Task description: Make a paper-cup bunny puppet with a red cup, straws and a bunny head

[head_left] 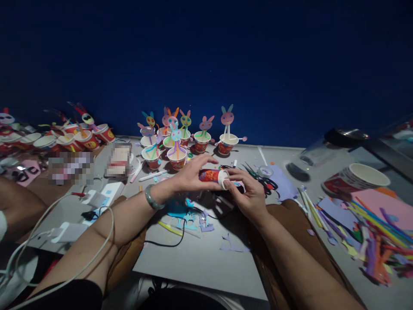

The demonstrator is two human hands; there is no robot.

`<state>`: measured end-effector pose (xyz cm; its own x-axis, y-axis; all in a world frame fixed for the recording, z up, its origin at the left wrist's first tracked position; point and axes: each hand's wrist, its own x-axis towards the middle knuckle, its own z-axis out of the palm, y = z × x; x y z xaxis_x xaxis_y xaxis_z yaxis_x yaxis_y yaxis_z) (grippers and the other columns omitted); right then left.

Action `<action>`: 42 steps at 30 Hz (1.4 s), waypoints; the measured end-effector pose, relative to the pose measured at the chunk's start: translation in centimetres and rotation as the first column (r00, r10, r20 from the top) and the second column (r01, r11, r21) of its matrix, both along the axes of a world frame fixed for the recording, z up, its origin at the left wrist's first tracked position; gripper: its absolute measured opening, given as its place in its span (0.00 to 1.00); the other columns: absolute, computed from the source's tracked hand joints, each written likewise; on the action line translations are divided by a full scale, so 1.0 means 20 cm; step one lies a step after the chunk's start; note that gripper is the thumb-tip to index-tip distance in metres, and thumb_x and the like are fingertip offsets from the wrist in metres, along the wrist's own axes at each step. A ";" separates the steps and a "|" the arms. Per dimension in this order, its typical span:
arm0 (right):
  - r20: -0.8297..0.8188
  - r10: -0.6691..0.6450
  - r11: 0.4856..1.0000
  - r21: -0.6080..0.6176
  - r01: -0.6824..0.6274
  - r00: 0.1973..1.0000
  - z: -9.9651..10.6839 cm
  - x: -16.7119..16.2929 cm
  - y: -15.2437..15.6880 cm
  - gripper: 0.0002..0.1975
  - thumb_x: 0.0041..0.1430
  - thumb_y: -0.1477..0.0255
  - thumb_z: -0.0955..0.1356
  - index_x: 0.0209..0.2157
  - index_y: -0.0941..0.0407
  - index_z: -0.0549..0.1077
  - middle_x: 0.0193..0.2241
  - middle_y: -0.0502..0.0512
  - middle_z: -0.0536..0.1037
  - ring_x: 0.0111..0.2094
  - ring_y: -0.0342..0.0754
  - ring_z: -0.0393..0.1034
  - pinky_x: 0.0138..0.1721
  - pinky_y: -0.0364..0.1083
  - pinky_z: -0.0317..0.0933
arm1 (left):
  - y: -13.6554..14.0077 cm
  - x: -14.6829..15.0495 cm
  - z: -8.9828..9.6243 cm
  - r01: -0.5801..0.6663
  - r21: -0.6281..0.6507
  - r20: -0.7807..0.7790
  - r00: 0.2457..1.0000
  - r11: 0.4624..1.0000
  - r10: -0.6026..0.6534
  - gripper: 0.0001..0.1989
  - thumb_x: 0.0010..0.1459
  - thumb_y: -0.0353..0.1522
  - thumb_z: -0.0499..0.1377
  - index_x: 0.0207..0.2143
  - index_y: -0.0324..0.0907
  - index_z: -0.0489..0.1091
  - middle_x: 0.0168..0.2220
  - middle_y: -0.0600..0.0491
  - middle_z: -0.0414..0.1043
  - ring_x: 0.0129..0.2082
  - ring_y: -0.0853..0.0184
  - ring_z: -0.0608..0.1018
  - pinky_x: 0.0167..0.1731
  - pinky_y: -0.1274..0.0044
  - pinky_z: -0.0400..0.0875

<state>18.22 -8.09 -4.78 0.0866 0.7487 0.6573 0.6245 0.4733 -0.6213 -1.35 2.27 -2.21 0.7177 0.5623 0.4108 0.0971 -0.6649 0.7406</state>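
Note:
Between both hands lies a small red container point(209, 175), printed in orange and tipped on its side. Its white end point(223, 180) faces right; whether this is a paper cup or a capped bottle I cannot tell. My left hand point(192, 173) wraps the red body with thumb and fingers. At the white end, my right hand point(247, 191) grips with its fingertips. Beneath the hands are blue paper scraps point(180, 209). Behind them stand several red paper cups point(177, 160) with rabbit-faced paper figures point(227, 118) rising from them.
Scissors point(269, 185) and a tape roll point(265, 171) lie right of my hands. Farther right are a clear jug point(309, 159), a big paper cup point(348, 181) and colourful pipe cleaners point(380, 232). A power strip point(108, 198) and white cables are at left, near another person's arm point(19, 202).

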 end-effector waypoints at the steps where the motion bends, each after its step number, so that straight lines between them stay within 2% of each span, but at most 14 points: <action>1: -0.004 0.032 0.999 -0.024 -0.032 0.999 0.00 0.00 0.00 0.01 0.61 0.71 0.71 0.34 0.53 0.77 0.43 0.58 0.83 0.45 0.53 0.79 0.48 0.53 0.71 | -0.01 0.00 0.00 0.090 0.005 -0.029 0.996 0.996 -0.090 0.36 0.47 0.50 0.70 0.53 0.42 0.67 0.53 0.43 0.71 0.55 0.54 0.74 0.55 0.64 0.69; 4: -0.031 0.094 0.993 -0.068 -0.096 0.995 -0.01 0.00 -0.01 0.01 0.60 0.71 0.71 0.34 0.52 0.77 0.43 0.57 0.83 0.45 0.52 0.78 0.48 0.52 0.71 | -0.03 0.00 -0.01 0.242 -0.021 -0.089 0.966 0.970 -0.243 0.37 0.49 0.47 0.69 0.58 0.43 0.63 0.56 0.42 0.70 0.55 0.54 0.74 0.55 0.65 0.70; 7: -0.063 0.104 0.989 -0.098 -0.110 0.993 -0.01 0.00 0.00 0.01 0.60 0.71 0.71 0.34 0.52 0.77 0.43 0.57 0.82 0.46 0.52 0.78 0.49 0.52 0.70 | -0.04 0.00 -0.02 0.274 -0.031 -0.088 0.957 0.961 -0.276 0.34 0.53 0.43 0.67 0.59 0.43 0.62 0.57 0.42 0.69 0.56 0.55 0.74 0.56 0.65 0.69; 14: -0.104 0.122 0.984 -0.119 -0.134 0.987 -0.01 0.00 0.00 0.02 0.60 0.69 0.71 0.33 0.52 0.77 0.41 0.56 0.82 0.45 0.52 0.77 0.49 0.52 0.69 | -0.04 0.01 -0.02 0.274 -0.008 -0.100 0.957 0.962 -0.274 0.24 0.57 0.43 0.64 0.52 0.43 0.65 0.52 0.44 0.71 0.53 0.57 0.75 0.53 0.66 0.69; 20: -0.107 0.114 0.983 -0.135 -0.128 0.988 -0.01 0.00 0.00 0.05 0.61 0.67 0.71 0.32 0.52 0.76 0.41 0.58 0.82 0.44 0.53 0.77 0.49 0.54 0.69 | -0.04 0.01 -0.01 0.247 0.003 -0.110 0.963 0.969 -0.246 0.21 0.56 0.43 0.65 0.46 0.42 0.67 0.47 0.45 0.72 0.47 0.59 0.75 0.49 0.69 0.69; 24: -0.118 0.099 0.984 -0.134 -0.114 0.988 -0.01 -0.01 0.00 0.06 0.60 0.66 0.71 0.32 0.53 0.75 0.40 0.58 0.82 0.44 0.53 0.77 0.49 0.55 0.70 | -0.04 0.01 -0.02 0.249 0.004 -0.111 0.963 0.969 -0.247 0.19 0.56 0.42 0.65 0.45 0.43 0.68 0.46 0.46 0.72 0.47 0.60 0.75 0.49 0.69 0.69; 32: -0.120 0.092 0.988 -0.116 -0.106 0.988 -0.01 -0.02 0.00 0.08 0.61 0.64 0.71 0.32 0.53 0.74 0.40 0.59 0.82 0.43 0.52 0.78 0.48 0.55 0.70 | -0.05 0.00 -0.02 0.239 -0.016 -0.108 0.965 0.971 -0.239 0.17 0.56 0.39 0.65 0.46 0.44 0.69 0.47 0.48 0.74 0.47 0.60 0.76 0.48 0.69 0.70; 36: -0.112 0.090 0.990 -0.099 -0.101 0.990 0.02 -0.02 -0.01 0.08 0.62 0.64 0.70 0.33 0.53 0.74 0.40 0.59 0.82 0.44 0.51 0.77 0.49 0.54 0.69 | -0.05 0.01 -0.02 0.202 -0.048 -0.091 0.974 0.978 -0.205 0.17 0.55 0.41 0.65 0.44 0.43 0.69 0.47 0.48 0.74 0.46 0.60 0.76 0.47 0.70 0.70; 39: -0.110 0.036 0.995 -0.087 -0.045 0.993 0.06 0.00 -0.01 0.08 0.62 0.64 0.69 0.34 0.53 0.75 0.40 0.58 0.81 0.44 0.50 0.76 0.50 0.53 0.68 | -0.04 0.01 -0.03 0.168 -0.084 -0.057 0.983 0.982 -0.173 0.20 0.54 0.42 0.66 0.44 0.42 0.68 0.46 0.47 0.75 0.46 0.60 0.76 0.47 0.70 0.70; 42: -0.124 -0.029 0.993 -0.117 0.014 0.992 0.11 0.02 -0.01 0.07 0.62 0.65 0.69 0.34 0.54 0.75 0.38 0.56 0.81 0.40 0.49 0.76 0.45 0.50 0.70 | -0.03 0.01 -0.03 0.144 -0.124 -0.058 0.987 0.982 -0.152 0.21 0.53 0.42 0.66 0.44 0.41 0.68 0.45 0.47 0.75 0.46 0.61 0.76 0.47 0.70 0.69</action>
